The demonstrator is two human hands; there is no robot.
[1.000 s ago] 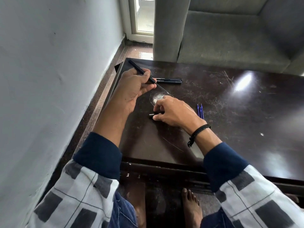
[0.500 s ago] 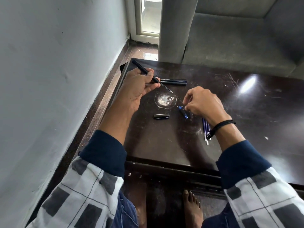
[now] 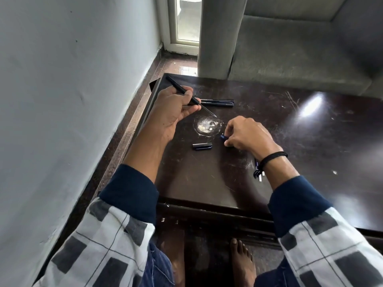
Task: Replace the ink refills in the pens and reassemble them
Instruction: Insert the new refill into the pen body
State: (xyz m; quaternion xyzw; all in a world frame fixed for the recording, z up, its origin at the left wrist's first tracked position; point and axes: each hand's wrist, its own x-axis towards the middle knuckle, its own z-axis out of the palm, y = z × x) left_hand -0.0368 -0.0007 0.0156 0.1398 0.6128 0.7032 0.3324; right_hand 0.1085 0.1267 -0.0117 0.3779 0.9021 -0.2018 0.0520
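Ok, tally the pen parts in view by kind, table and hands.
Open pen, gripped by left hand: 1
Whole pens on table: 2
Black cap: 1
Blue piece, pinched by right hand: 1
Blue refills, partly hidden: at least 2
Total: at least 7

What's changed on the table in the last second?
The right hand left the cap, moved right and now pinches the blue piece. The left hand holds the pen as before; the two pens behind stayed put.
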